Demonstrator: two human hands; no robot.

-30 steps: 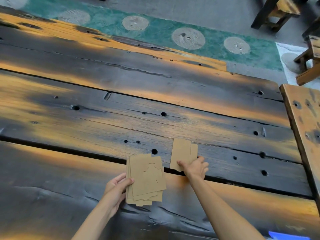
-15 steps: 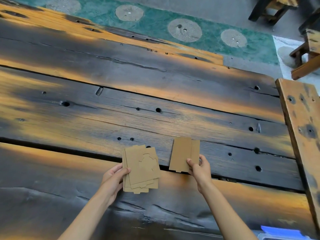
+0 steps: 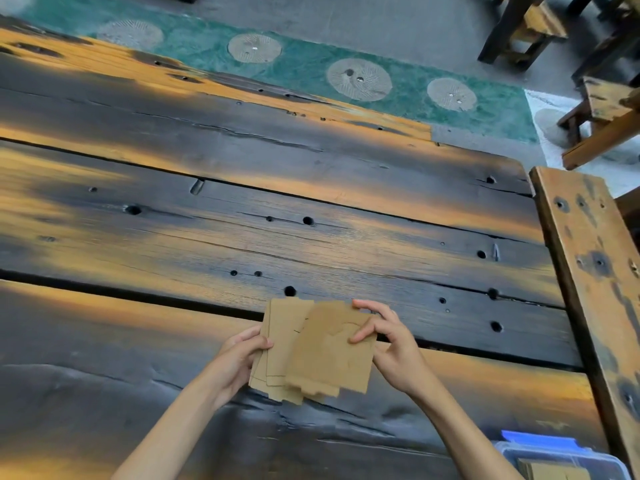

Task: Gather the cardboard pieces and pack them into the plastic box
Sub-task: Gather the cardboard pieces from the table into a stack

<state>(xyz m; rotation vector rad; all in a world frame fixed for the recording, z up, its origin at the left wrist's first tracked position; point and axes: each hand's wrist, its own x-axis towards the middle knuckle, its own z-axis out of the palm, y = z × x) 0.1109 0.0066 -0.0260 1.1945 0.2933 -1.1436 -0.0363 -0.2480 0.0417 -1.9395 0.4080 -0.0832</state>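
A: Looking down on a dark plank table (image 3: 242, 209), scorched black with orange streaks, dotted with round holes.

B: And dead centre near the front edge, a fanned stack of cardboard pieces (image 3: 311, 351), held just above the wood, over the long gap between two planks.

A: Left hand (image 3: 239, 358) clamped on the stack's left edge, thumb on top, fingers tucked under and out of sight.

B: Right hand (image 3: 391, 348) pinching the top sheet at its right edge. Thumb pressed on the face, one fingertip hooked over the far corner.

A: So both closed on cardboard. Top sheet skewed, sitting crooked over the ones below, notched tabs poking out along the near side.

B: Curved cut lines just visible on the top faces. Hard to read more than that.

A: Now bottom right, half cut off by the frame: plastic box (image 3: 561, 459), clear walls, blue latch along its far side.

B: More brown cardboard already lying inside it, only a corner showing. Well apart from the hands, down by the right forearm.

A: Nothing lying on the table between stack and box, just bare charred wood.

B: Off to the right, a lighter wooden plank (image 3: 588, 258) butted against the table's end.

A: Beyond the far edge, a green mat (image 3: 304, 67) with pale round patches on a grey floor.

B: Wooden stools (image 3: 519, 26) up in the top right corner, partly out of frame.
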